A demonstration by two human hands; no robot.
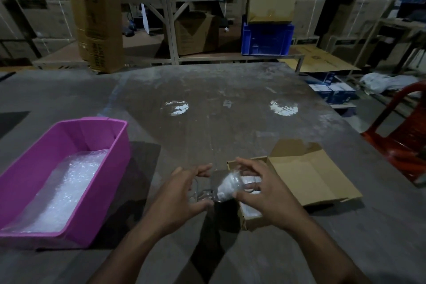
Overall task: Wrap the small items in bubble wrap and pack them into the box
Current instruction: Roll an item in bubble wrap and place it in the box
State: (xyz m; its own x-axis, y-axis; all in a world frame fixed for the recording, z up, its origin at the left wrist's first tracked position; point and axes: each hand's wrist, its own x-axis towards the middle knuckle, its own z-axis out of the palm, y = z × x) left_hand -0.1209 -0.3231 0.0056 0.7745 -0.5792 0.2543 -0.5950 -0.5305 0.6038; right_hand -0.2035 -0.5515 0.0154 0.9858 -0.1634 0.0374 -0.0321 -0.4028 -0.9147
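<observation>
I hold a small item already rolled in bubble wrap (227, 188) between my two hands, just above the tabletop (230, 108). The bundle is a short roll, and its long axis runs from lower left to upper right, so one end points to my left hand (182, 193) and the other end points toward the box (306, 177). My right hand (262, 189) closes around the right end with thumb below and fingers over the top. My left hand pinches the loose, clear tail of the wrap at the left end; its fingers are half curled, not fully closed.

The cardboard box lies open directly to the right of the bundle, touching my right hand's side, so the right hand is the nearer one for placing. I judge the next move is short: carry the roll to the right and lower it into the box.

The pink bin (110, 143) with spare bubble wrap sheets (66, 189) stands well apart on my left.
</observation>
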